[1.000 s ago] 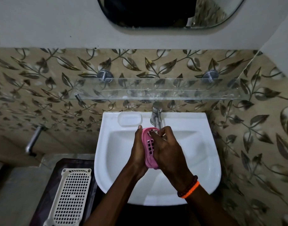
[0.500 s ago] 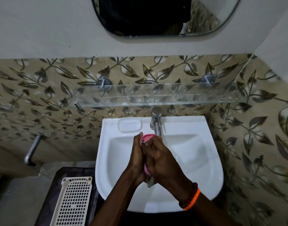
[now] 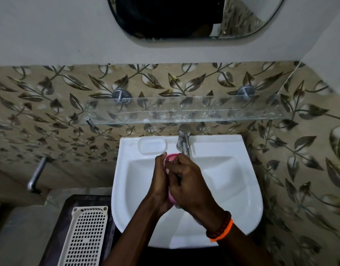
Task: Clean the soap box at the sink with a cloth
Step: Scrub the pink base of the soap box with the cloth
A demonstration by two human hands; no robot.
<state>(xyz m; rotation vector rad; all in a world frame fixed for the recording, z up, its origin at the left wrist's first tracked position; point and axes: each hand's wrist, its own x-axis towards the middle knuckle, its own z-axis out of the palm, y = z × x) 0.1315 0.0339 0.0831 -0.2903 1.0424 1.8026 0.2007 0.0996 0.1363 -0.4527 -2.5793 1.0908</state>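
A pink soap box is gripped upright by the left hand over the white sink, below the tap, while the curled right hand is pressed against it, apparently for scrubbing; no cloth can be made out.

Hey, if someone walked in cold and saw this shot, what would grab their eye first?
Probably the two hands meeting over the white sink: the left hand holds the pink soap box just under the tap, while the right hand works against it. Next, the orange and brown bracelets on the right wrist, and the cream perforated tray at lower left.
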